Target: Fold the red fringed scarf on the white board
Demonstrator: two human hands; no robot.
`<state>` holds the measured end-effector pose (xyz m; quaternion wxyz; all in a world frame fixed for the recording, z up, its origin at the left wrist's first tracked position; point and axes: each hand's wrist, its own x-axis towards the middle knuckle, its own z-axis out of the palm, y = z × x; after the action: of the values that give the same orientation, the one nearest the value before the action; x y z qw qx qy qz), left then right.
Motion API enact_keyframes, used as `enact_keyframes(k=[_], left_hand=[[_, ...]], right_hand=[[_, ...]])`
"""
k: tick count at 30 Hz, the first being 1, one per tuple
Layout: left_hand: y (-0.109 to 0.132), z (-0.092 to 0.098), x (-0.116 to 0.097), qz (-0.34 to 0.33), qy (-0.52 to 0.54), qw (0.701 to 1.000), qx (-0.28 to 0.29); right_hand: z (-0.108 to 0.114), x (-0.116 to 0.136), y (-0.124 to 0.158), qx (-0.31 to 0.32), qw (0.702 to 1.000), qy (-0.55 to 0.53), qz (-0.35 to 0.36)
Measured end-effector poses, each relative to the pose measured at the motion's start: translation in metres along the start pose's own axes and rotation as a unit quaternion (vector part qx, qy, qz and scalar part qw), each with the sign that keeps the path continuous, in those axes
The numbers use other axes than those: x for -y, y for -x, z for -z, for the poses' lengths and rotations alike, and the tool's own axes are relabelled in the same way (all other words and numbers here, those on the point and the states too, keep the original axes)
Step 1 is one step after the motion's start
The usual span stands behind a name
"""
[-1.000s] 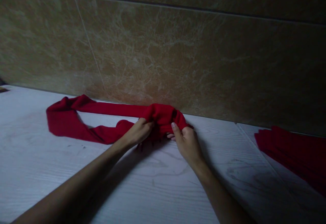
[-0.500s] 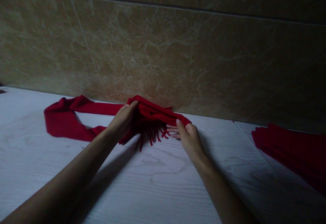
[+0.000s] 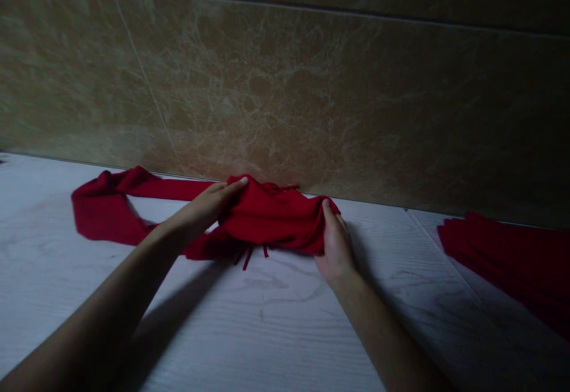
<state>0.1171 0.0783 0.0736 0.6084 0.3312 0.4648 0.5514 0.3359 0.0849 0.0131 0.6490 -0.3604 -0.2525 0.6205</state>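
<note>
A long red scarf (image 3: 267,217) with fringed ends lies on a white wood-grain surface (image 3: 276,321), close to the wall. Its bunched end is between my hands, and the rest loops away to the left. My left hand (image 3: 207,205) pinches the upper left corner of the bunched part. My right hand (image 3: 335,245) grips its right edge, thumb on top. A few fringe strands hang out below the fold.
A brown marble-tiled wall (image 3: 312,95) rises directly behind the scarf. More red cloth (image 3: 512,264) lies spread at the right edge of the surface. The scene is dim.
The fringed end has been folded over and spread between my hands, hiding most of the fringe. My left hand shifted slightly right and up; my right hand closed on the cloth's edge.
</note>
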Motion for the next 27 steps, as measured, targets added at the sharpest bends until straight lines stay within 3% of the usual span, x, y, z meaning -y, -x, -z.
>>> enact_keyframes(k=[3,6,9,12,16,19,22,27], left_hand=[[0.008,0.003,-0.013,0.009,0.076,0.996,0.040],[0.006,0.004,-0.007,-0.036,0.160,0.976,0.144],[-0.006,0.004,0.018,-0.026,0.092,0.961,0.261],[-0.012,0.004,0.042,0.038,-0.046,0.944,0.325],[-0.001,0.001,0.055,0.079,-0.122,0.936,0.320],[0.014,-0.009,0.058,0.113,-0.112,0.925,0.346],[0.024,-0.022,0.062,0.107,-0.112,0.919,0.363],[0.018,-0.038,0.066,0.115,-0.018,0.951,0.286]], right_hand=[[-0.006,0.017,0.006,0.047,0.996,-0.020,-0.072],[-0.010,0.029,0.017,0.116,0.982,-0.035,-0.143],[-0.009,0.032,0.023,0.158,0.971,-0.036,-0.174],[-0.006,0.032,0.022,0.159,0.976,-0.043,-0.144],[-0.002,0.038,0.016,0.110,0.991,-0.055,-0.053],[0.001,0.041,0.011,0.089,0.994,-0.050,-0.031],[0.005,0.039,0.005,0.082,0.996,-0.038,-0.013],[0.006,0.038,-0.002,0.037,0.998,-0.046,0.008]])
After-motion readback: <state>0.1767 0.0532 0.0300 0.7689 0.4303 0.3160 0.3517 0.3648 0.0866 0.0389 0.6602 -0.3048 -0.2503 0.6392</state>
